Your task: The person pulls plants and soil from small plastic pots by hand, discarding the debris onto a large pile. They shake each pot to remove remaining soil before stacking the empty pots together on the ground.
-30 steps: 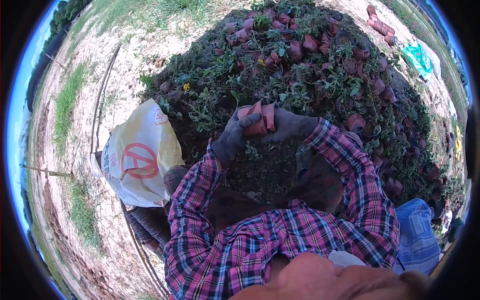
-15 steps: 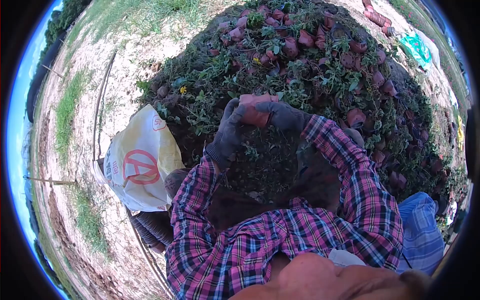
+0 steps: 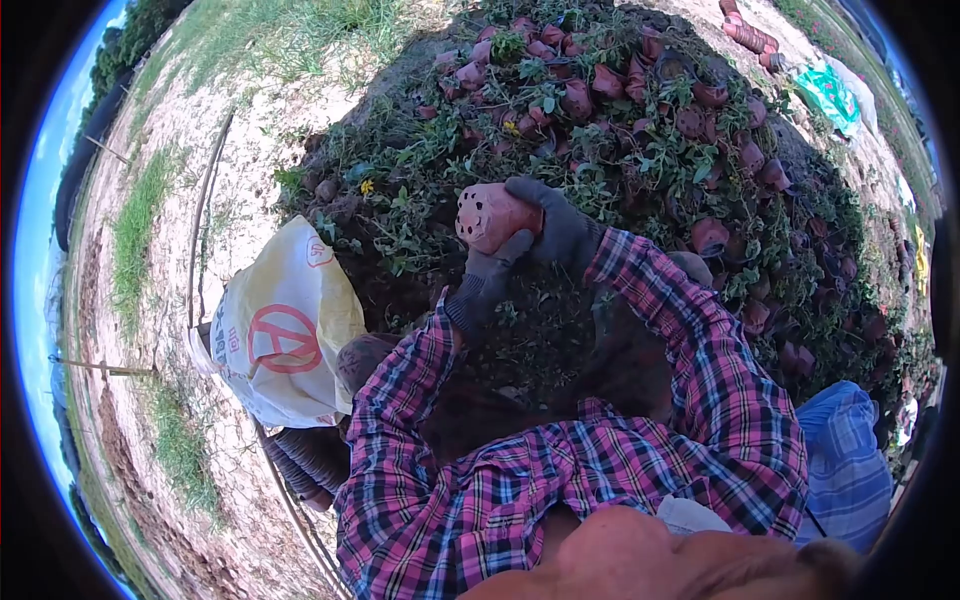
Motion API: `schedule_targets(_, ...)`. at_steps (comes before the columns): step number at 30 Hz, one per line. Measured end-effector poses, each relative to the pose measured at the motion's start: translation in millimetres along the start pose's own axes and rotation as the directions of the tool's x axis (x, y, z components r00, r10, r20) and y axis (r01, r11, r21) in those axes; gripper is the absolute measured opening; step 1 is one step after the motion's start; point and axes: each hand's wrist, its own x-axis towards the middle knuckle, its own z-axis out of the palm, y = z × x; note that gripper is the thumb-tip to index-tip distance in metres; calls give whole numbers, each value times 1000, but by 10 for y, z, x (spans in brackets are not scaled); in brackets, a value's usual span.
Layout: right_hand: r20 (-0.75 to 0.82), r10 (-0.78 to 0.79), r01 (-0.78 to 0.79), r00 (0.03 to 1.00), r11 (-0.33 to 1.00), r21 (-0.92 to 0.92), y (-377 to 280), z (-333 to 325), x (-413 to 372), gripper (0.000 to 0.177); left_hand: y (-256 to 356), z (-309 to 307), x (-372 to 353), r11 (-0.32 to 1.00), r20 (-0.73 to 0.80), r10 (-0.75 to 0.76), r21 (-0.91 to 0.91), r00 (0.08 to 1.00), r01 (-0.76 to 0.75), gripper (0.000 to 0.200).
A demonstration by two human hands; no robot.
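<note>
A plaid sleeve [image 3: 655, 290] on each side leads to gloved hands above centre — the left hand [image 3: 498, 265] and right hand [image 3: 562, 222] in a closed grip round a reddish pot [image 3: 490, 215], holed base leftward; the left fingers seem partly hidden. A white sack [image 3: 325, 285] sits at left, a weedy pile of pots [image 3: 600, 150] fills upper centre — stacked pots [image 3: 752, 38] lie upper right.

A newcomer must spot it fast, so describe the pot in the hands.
Find the big heap of plants and reddish pots. At its near edge are the gloved left hand and right hand, with one pinkish-brown pot between them. Its base shows dark holes; unlike the heap's pots, it is held, not lying among plants.
</note>
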Motion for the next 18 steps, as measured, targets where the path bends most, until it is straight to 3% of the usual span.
schedule_targets(1,41,8,-7,999,1000,-12,0,-109,43,49,-17,-55,60,996,-45,42,78,998,-39,69)
schedule_targets(4,-149,-75,70,986,997,-36,53,-369,62,46,-31,-189,100,888,18,403,236,915,-396,75)
schedule_targets(5,-227,-67,65,972,998,-18,51,-430,7,38,-58,-178,90,874,55,415,253,908,-415,85)
schedule_targets(8,-373,-156,51,914,960,-277,22,-429,-100,31,-205,-173,44,643,87,415,677,906,-359,98)
schedule_targets(9,-354,-171,74,919,959,-273,17,-353,-140,28,-180,-133,46,637,115,402,678,908,-368,103)
schedule_targets(12,-300,-233,24,925,824,-566,-30,-672,-179,24,44,-108,-72,435,60,-86,900,994,-17,97)
schedule_targets(13,-427,-251,-102,869,753,-650,-69,-639,-210,20,21,-243,-56,221,100,-207,974,973,-53,89)
schedule_targets(16,-499,-417,-232,760,542,-807,-89,-867,-246,19,126,-529,-78,-204,-80,-206,978,975,37,80)
schedule_targets(18,-454,-320,-355,832,322,-878,-101,-1169,-340,21,278,-638,-90,-57,-111,135,991,985,119,70)
